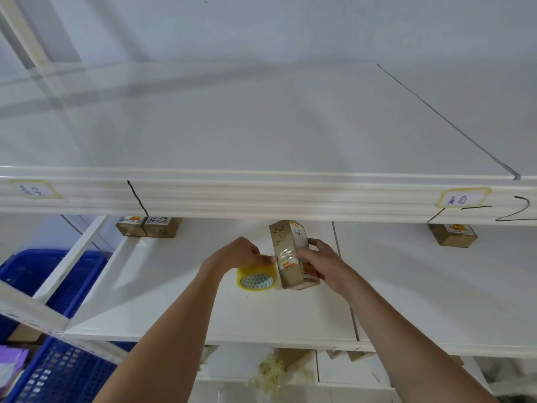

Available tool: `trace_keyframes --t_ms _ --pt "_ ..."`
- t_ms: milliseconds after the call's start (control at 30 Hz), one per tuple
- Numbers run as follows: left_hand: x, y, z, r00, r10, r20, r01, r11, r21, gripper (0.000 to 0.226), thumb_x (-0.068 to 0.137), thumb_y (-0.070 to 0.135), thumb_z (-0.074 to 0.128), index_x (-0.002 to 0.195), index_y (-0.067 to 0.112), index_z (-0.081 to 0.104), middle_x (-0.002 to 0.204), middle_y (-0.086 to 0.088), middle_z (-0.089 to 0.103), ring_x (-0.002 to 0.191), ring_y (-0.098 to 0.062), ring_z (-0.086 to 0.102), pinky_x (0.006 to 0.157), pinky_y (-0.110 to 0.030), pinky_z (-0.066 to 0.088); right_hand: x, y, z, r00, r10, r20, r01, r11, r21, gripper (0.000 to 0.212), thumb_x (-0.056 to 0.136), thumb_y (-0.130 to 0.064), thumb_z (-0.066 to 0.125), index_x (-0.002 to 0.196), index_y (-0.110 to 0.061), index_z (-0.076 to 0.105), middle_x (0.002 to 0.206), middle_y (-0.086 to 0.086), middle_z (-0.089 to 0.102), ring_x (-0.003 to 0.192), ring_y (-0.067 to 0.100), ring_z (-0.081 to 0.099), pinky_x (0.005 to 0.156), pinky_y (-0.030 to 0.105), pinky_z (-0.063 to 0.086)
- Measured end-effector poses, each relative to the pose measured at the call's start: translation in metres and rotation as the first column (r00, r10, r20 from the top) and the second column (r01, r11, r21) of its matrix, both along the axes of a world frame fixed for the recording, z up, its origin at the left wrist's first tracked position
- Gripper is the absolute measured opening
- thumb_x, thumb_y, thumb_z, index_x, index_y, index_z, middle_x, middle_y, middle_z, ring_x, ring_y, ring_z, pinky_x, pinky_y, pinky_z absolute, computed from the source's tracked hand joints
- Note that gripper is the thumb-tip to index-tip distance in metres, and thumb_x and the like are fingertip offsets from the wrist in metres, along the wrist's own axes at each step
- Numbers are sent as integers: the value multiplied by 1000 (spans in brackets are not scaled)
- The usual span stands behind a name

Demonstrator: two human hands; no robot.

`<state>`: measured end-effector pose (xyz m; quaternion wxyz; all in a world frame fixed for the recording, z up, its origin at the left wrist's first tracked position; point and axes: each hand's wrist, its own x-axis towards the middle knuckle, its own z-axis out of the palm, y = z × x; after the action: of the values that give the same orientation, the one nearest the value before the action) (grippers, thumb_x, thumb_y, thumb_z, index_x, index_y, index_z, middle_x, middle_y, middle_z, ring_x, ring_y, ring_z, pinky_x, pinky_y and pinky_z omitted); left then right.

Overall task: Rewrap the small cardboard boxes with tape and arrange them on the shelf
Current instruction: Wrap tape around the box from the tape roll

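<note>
Over a white shelf [162,286], the right hand [318,261] grips a cardboard box [290,254]; the left hand [241,253] holds a yellow tape roll [257,276]

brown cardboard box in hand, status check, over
Left grip on yellow tape roll, strip pulled to box. Right grip holding small brown cardboard box upright over white shelf. Nothing in the way.

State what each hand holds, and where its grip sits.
The right hand grips the cardboard box round its lower half. The left hand holds the tape roll at its top edge.
</note>
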<state>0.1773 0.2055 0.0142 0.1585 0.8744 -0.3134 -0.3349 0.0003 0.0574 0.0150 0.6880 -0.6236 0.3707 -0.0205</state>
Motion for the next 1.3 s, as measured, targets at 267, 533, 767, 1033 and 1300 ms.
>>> trace_keyframes --t_ms 267,533,767,1033,1300 --pt "-5 -9 17 994 -103 -28 98 986 -135 48 76 65 76 98 23 77 93 3 72 87 -15 67 73 -26 54 -1 0 5 990 125 73 -136 975 178 36 92 -34 70 124 -19 67 112 5 72 106 20 67 86 38 57" --pt "-10 -14 12 999 -40 -3 39 987 -156 47 78 66 73 77 18 73 71 4 66 66 -12 60 62 -25 47 10 1 4 972 206 -110 -220 966 -133 65 63 -38 94 121 -25 67 109 -2 75 103 18 71 95 42 57" --pt "2 9 12 982 -109 -152 88 987 -137 26 86 49 75 72 28 70 72 6 58 76 -14 53 68 -25 39 5 -3 4 968 126 -217 -155 980 -121 73 64 -43 93 123 -20 57 109 1 72 97 18 71 79 36 61" --pt "0 0 3 1000 -22 -6 21 995 -93 39 80 51 78 93 15 76 85 -1 68 79 -16 64 68 -24 48 10 11 6 965 35 -260 -74 987 -144 72 66 -38 92 118 -16 47 107 4 65 90 18 68 66 33 58" --pt "8 7 -6 998 63 -26 -65 996 -54 49 72 63 79 80 14 74 78 -1 63 73 -17 60 68 -27 46 4 12 8 987 -9 -162 -4 997 -82 71 69 -29 92 124 -20 48 107 1 68 92 16 69 64 31 59"
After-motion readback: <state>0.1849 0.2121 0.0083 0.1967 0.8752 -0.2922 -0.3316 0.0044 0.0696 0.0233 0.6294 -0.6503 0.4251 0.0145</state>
